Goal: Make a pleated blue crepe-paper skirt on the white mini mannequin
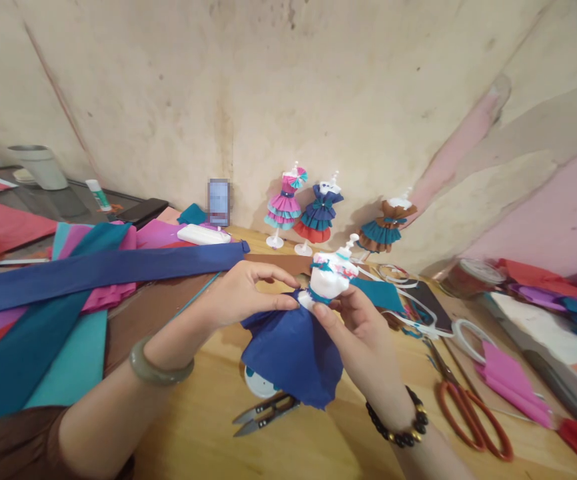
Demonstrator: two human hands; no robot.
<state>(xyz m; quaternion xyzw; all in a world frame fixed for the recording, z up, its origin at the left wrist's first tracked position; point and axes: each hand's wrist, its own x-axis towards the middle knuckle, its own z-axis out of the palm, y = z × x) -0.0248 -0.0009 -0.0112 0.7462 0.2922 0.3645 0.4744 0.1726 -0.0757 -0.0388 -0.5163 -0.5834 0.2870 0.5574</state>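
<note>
Leaning right at near centre, a small white mannequin (329,280) is gripped at the waist by the right hand (361,327), its blue skirt (298,350) pinched narrowly by the left hand (251,293). The round base (256,385) is partly hidden by the skirt — thread snips (264,415) are laid just beside it. 3 dressed mannequins (322,210) are ranged far; scissors (450,385) are placed right, a blue strip (108,270) left.

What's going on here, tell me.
A person holds a small white dress form in the right hand, around the waist. The left hand is at the upper edge of the blue piece hanging below it like a skirt. Snips lie just below, scissors to the right. Three dressed forms stand near the wall.
</note>
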